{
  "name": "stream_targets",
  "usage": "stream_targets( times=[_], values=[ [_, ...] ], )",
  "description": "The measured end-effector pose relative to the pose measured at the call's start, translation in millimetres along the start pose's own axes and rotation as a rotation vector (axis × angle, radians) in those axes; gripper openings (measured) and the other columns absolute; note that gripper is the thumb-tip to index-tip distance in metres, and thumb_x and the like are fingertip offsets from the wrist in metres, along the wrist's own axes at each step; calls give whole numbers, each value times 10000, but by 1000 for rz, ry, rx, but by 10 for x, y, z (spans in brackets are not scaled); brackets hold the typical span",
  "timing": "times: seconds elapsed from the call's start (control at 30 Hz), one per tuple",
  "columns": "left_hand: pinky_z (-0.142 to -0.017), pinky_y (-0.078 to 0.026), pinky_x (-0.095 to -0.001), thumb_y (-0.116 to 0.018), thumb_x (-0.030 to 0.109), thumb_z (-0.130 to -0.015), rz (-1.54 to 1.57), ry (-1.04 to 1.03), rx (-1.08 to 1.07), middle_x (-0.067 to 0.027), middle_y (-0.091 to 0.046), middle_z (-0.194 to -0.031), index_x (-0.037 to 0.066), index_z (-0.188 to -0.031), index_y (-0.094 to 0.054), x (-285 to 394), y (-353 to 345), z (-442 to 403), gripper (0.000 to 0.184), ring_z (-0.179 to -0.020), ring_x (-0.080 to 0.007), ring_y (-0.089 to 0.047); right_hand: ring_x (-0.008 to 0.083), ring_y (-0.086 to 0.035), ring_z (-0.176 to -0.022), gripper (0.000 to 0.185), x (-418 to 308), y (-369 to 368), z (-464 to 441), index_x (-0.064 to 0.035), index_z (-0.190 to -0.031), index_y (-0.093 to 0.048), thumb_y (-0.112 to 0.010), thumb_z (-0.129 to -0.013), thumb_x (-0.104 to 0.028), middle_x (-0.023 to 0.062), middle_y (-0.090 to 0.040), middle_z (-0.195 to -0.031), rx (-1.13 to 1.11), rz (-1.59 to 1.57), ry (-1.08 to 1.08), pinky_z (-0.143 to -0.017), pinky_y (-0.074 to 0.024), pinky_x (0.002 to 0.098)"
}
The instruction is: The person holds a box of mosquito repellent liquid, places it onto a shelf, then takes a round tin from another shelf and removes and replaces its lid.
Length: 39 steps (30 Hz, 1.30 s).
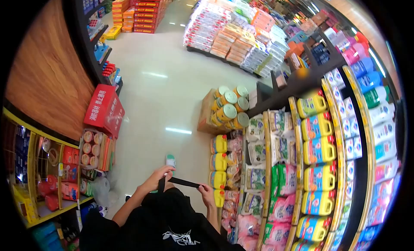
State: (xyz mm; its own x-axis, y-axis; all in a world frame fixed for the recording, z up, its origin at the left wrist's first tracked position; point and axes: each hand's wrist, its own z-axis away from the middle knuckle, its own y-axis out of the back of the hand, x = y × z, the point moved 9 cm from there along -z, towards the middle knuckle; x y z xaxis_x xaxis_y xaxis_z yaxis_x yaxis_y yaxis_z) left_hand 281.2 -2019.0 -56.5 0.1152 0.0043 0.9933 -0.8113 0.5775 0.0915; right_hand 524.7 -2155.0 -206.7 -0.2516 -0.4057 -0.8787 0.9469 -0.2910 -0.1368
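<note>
A black strap (184,182) is stretched between my two hands in front of my black shirt. My left hand (158,178) is closed round the strap's left part, where a piece of it hangs down. The strap's right end is pinched in my right hand (206,193), close to the yellow jugs (218,175) at the foot of the shelves. A shoe with a green and white toe (171,160) shows on the floor just beyond my left hand.
Shelves with yellow bottles (318,178) and bagged goods stand at the right. Cans (226,113) fill a carton ahead of them. A red box (103,108) and another shelf are at the left. Stacked packs (228,39) stand farther off on the pale floor (159,104).
</note>
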Motion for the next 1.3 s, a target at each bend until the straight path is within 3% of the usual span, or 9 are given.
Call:
stream_targets(
  times=[0.17,0.47,0.6,0.87,0.97,1.0,1.1,1.13,1.3],
  values=[
    [-821,-491,-373,-538,237,-953,-176,-49,5,-176,-565,-1078,43,-1151,-554,133,164,-741,277,-949,-319,-595,116,-589,-849,156,-296,145,-915,-19,-1000,-632,-624,-921,-153,13,-625,-927,120,-183,1,-828,-502,281],
    [-905,-456,-402,-490,385,-962,-341,27,-58,-208,-576,-1132,21,-1205,-539,135,260,-1768,440,-1061,-358,-566,65,-505,-649,186,-1291,211,-2329,-59,-1034,-628,-688,-869,-121,-18,-593,-769,169,-192,155,-588,-387,196],
    [-903,-458,-399,-482,412,-960,-354,36,-85,-222,-586,-1112,1,-1210,-536,-14,357,-2129,484,-1043,-357,-579,70,-482,-616,326,-1452,-19,-2684,-64,-1191,-521,-649,-892,-89,-26,-544,-716,86,-203,135,-566,-372,198],
    [-920,-456,-393,-539,384,-943,-167,159,-48,-237,-559,-1176,-16,-1247,-490,-175,638,-2620,505,-1061,-341,-579,81,-532,-645,180,-1427,-833,-3090,-30,-1025,-568,-653,-893,-118,67,-635,-846,-277,-265,-174,-589,-403,185],
    [-965,-432,-408,-572,365,-932,-127,121,-92,-223,-474,-1289,4,-1232,-471,-283,829,-2894,480,-1143,-359,-530,91,-567,-674,174,-1423,-996,-3299,-44,-986,-563,-672,-880,-129,67,-647,-855,-189,-167,-264,-592,-408,178],
    [-950,-432,-397,-535,524,-908,-348,-54,-54,-167,-499,-1273,50,-1262,-472,8,981,-2980,595,-1174,-308,-505,97,-571,-684,174,-1404,-1055,-3387,-48,-972,-562,-677,-878,-138,65,-647,-852,-168,-181,-285,-601,-414,191],
    [-982,-391,-379,-516,597,-885,70,-93,-209,-152,-477,-1279,46,-1304,-443,-319,1096,-3346,696,-1225,-271,-440,113,-583,-713,182,-1439,-1131,-3687,-58,-932,-558,-690,-870,-168,58,-648,-842,-87,-202,-338,-628,-432,230],
    [-1026,-347,-375,-526,537,-911,207,23,-288,-192,-431,-1316,37,-1209,-448,-128,1207,-3453,588,-1236,-271,-427,117,-584,-737,181,-1442,-1160,-3816,-71,-909,-559,-691,-870,-188,48,-639,-828,-103,-229,-349,-659,-439,253],
    [-983,-379,-365,-515,597,-888,253,-179,-314,-156,-506,-1195,32,-1181,-444,-78,1708,-4266,641,-1163,-246,-470,121,-562,-700,135,-1849,-1522,-4493,-76,-902,-551,-669,-876,-138,40,-618,-797,-79,-290,-372,-647,-438,259]
  ],
)
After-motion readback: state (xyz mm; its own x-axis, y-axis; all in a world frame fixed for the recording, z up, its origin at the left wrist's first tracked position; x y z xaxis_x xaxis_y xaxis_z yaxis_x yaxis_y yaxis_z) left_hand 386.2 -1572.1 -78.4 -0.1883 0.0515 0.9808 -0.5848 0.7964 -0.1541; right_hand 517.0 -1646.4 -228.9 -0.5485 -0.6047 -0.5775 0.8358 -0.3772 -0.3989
